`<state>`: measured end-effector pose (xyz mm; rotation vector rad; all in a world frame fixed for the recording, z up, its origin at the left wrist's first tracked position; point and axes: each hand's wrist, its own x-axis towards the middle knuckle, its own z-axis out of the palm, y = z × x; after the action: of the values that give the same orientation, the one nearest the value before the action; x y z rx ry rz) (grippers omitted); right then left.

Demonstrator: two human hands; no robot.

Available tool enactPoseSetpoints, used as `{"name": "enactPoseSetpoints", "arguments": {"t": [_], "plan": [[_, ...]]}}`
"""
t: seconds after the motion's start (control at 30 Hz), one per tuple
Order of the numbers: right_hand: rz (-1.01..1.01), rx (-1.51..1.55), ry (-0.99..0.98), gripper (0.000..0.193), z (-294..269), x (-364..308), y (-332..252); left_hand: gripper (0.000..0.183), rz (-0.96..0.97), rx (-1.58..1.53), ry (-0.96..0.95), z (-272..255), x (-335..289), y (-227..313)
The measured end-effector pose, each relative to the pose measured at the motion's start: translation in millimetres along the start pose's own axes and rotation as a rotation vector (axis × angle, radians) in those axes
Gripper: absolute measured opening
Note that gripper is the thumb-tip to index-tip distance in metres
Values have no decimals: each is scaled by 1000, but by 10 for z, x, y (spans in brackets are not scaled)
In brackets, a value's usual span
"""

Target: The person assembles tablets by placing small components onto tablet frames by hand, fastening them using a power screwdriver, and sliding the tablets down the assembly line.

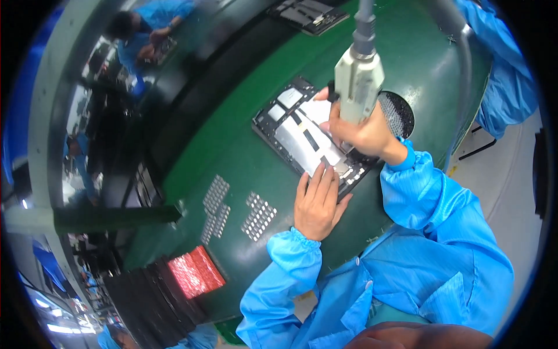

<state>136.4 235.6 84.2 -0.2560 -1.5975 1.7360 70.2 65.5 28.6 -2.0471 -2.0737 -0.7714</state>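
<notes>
An opened tablet [305, 142] lies at a slant on the green bench, its silver battery plates and dark frame exposed. My left hand [318, 200] rests on its near edge, fingers stretched out and lying flat. Over the tablet's right side, my right hand [366, 135] is wrapped round a cream-coloured electric screwdriver [358, 81], which stands upright with its cable running up. The hand and the tool's body hide its tip. Just right of that hand sits a round dark dish [411, 119] filled with small shiny parts, probably screws, too small to tell.
Sheets of small pale pads [258, 216] and grey pads [216, 195] lie left of my left hand. A red bubble-wrap bag [196, 272] sits beside a stack of black sheets [148, 299]. Another opened device [308, 15] is at the far edge. A metal post [116, 221] juts in from the left.
</notes>
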Motion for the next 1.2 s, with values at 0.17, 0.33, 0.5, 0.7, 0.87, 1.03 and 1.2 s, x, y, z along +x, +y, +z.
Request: {"name": "enactPoseSetpoints", "arguments": {"t": [0.17,0.33,0.5,0.7,0.87,1.03,1.2], "plan": [[-115,-39,-76,32,-108,-15,158,47,-44,110,84,48,265,-587],[-103,-157,-213,38,22,-86,369,40,-203,235,44,-60,605,-1479],[-137,-83,-189,29,173,-125,377,41,-98,454,168,-13,596,-2582],[-128,-13,-157,16,69,-153,225,44,-323,406,-19,-54,1213,-1978],[-107,8,-198,19,55,-184,234,49,-151,285,-92,219,1806,-1634],[-83,-79,-234,45,90,-222,259,46,-68,221,-154,591,2486,-1440],[-65,-53,-164,55,10,-224,242,54,-10,283,-275,893,3181,-1375]]}}
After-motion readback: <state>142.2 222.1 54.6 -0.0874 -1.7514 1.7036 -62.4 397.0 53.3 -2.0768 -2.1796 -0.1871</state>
